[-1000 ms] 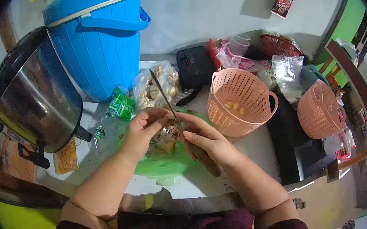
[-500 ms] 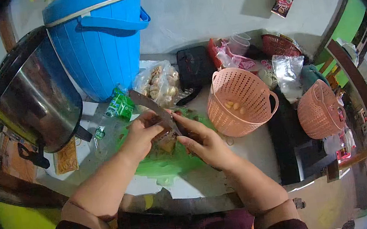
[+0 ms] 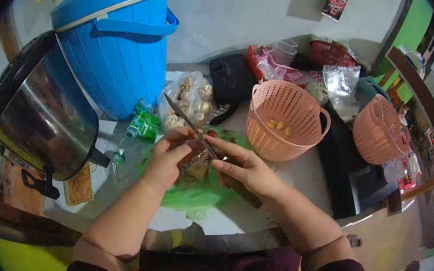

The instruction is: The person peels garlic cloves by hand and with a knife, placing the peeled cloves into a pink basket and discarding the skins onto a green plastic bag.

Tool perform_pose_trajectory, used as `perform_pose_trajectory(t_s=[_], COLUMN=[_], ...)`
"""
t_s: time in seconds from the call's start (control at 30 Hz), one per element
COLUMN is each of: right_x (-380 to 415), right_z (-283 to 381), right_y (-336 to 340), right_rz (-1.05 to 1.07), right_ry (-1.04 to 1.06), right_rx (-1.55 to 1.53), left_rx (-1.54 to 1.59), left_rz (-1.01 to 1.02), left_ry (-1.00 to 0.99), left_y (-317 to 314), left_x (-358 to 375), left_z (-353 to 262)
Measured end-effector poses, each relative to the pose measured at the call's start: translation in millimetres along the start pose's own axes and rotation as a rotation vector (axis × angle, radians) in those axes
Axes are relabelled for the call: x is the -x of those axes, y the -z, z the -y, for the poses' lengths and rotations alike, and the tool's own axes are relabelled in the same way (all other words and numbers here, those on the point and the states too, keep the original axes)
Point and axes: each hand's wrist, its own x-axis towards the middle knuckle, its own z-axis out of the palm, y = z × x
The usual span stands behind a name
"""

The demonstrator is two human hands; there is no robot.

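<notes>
My right hand (image 3: 245, 168) is closed around a knife (image 3: 183, 117), whose blade points up and away to the left. The brown handle sticks out below the palm. Close beside it, my left hand (image 3: 170, 157) has its fingers bent together near the blade; whatever small thing they hold is hidden. Under both hands lies a green plastic bag (image 3: 194, 196) with brownish skins and scraps on it. Behind them sits a clear bag of garlic bulbs (image 3: 190, 101). To the right, a pink basket (image 3: 280, 99) holds several pale peeled cloves (image 3: 279, 125).
A tall blue lidded container (image 3: 118, 66) and a large metal pot (image 3: 46, 112) stand at the left. Near the bag lies a green packet (image 3: 143, 123). A black pouch (image 3: 230, 78) sits by the wall, and a second pink basket (image 3: 377, 133) stands at the far right.
The knife has rotated in my right hand, so its blade looks narrower and its handle shows below the palm. Both hands stay close together over the green bag.
</notes>
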Motion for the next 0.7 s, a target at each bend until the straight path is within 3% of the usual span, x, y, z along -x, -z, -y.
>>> perform_pose_trajectory(t_s=[0.13, 0.33, 0.7], right_x=[2, -2, 2], right_z=[2, -6, 1], right_y=[-1, -3, -4], right_rz=[-0.007, -0.025, -0.004], right_ry=[-0.038, 0.2, 0.017], right_rx=[0.085, 0.262, 0.056], left_rx=[-0.048, -0.031, -0.057], left_rz=[0.021, 0.079, 0.088], left_ry=[-0.009, 0.037, 0.065], left_y=[-2, 7, -2], left_x=[1, -2, 0], left_z=[-5, 3, -6])
